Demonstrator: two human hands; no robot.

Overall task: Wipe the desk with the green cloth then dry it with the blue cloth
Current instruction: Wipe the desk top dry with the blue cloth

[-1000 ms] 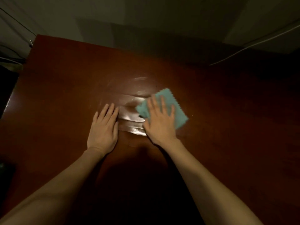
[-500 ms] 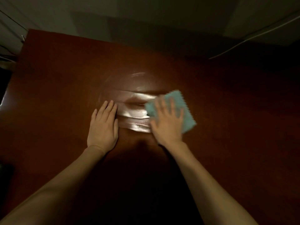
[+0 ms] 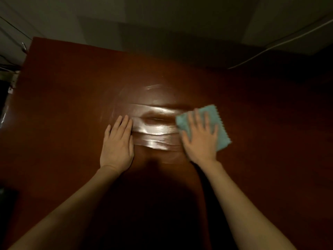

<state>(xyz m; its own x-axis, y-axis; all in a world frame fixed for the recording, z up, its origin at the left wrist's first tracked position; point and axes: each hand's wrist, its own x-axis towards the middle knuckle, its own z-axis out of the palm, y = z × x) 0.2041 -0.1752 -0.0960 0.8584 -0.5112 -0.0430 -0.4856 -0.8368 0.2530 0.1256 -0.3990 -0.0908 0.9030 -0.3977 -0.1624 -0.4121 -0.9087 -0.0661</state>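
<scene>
Counter [image 3: 63, 123] mostly dry-looking, only a wet streaked patch [image 3: 156, 130] mid-surface, so the green-cloth wipe looks early; most of the surface and the whole drying step are left. No blue cloth in view. Left hand [image 3: 118, 141] flat on the counter, holding nothing. Right hand [image 3: 200, 136] presses spread fingers on the cloth [image 3: 219, 129], right of the patch.

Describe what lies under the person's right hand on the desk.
Under the right hand lies a green cloth, pressed flat on the desk. Its far and right edges show, one zigzag-cut. The cloth's middle, and the desk beneath it, are covered. Wet streaks shine beside it.
</scene>
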